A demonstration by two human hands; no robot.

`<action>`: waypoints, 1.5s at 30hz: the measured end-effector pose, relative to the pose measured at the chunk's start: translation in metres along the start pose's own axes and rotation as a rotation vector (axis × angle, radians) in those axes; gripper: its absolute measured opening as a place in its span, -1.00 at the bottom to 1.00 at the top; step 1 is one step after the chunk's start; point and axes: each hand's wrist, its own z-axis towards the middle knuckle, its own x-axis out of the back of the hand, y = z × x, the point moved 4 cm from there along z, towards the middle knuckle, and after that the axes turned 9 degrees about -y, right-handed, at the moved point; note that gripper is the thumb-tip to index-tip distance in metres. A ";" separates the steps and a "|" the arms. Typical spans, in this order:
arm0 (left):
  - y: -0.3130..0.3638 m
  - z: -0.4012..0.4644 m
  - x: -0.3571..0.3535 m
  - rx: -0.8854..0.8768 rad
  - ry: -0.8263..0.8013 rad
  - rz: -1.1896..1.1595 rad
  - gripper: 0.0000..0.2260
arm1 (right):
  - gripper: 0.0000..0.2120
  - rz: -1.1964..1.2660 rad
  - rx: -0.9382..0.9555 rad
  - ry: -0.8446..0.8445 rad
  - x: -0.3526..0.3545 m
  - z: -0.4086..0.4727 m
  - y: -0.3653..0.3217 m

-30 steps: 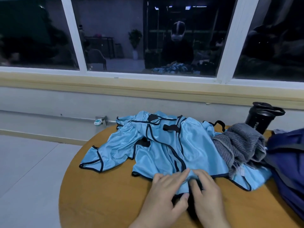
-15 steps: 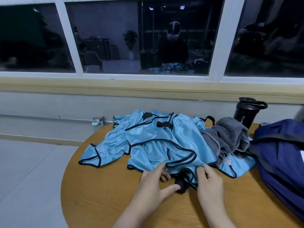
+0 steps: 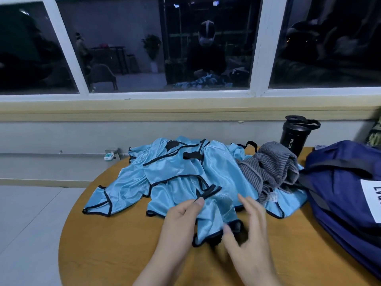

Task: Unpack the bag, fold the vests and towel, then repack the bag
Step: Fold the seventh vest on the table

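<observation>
**Vest Pile on Round Table: Left Hand Pinching Trim, Right Hand Spread**

While the head view looks down at the round wooden table [image 3: 115, 250], the heap of light-blue vests [image 3: 175, 178] serves as the reference landmark; it lies unfolded and crumpled at the middle of the tabletop.

Head view:
- The left hand [image 3: 181, 217] is at the near edge of the vests. Its thumb and fingers pinch a black-trimmed strap of the top vest, lifting that fabric slightly.
- The right hand [image 3: 249, 228] is just right of the left hand, at the same near edge of the vests. Its fingers are straight and spread; it is blurred, and contact with the fabric cannot be confirmed. It holds nothing.
- The grey striped towel [image 3: 270, 168] lies bunched on the right part of the vests, touching them.
- The navy bag [image 3: 346, 186] stands right of the vests, next to the towel.
- A black bottle [image 3: 294, 135] stands upright behind the towel, at the far right of the vests.
- A window [image 3: 206, 48] runs behind the vests.
</observation>
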 end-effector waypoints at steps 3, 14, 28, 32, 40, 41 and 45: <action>0.015 -0.010 -0.015 -0.002 -0.061 -0.057 -0.44 | -0.03 -0.181 0.175 -0.155 -0.008 -0.006 -0.008; 0.013 -0.003 0.032 -0.189 0.173 0.570 -0.79 | -0.78 0.138 -0.275 -0.184 0.033 0.033 -0.008; -0.010 0.127 0.160 -0.028 0.100 1.668 -0.64 | -0.82 -0.027 -0.212 -0.269 0.050 0.055 -0.050; 0.008 0.129 0.160 -0.148 0.076 1.431 -0.77 | -0.77 -0.061 -0.262 -0.267 0.069 0.069 -0.051; 0.176 0.110 0.088 -0.412 0.121 0.997 -0.85 | -0.86 0.097 -0.238 -0.133 0.109 0.139 -0.084; 0.200 0.105 0.075 -0.450 0.111 1.004 -0.86 | -0.87 0.095 -0.195 -0.108 0.118 0.152 -0.091; 0.276 0.088 0.044 -0.416 0.020 1.094 -0.93 | -0.86 0.088 -0.047 0.003 0.164 0.192 -0.136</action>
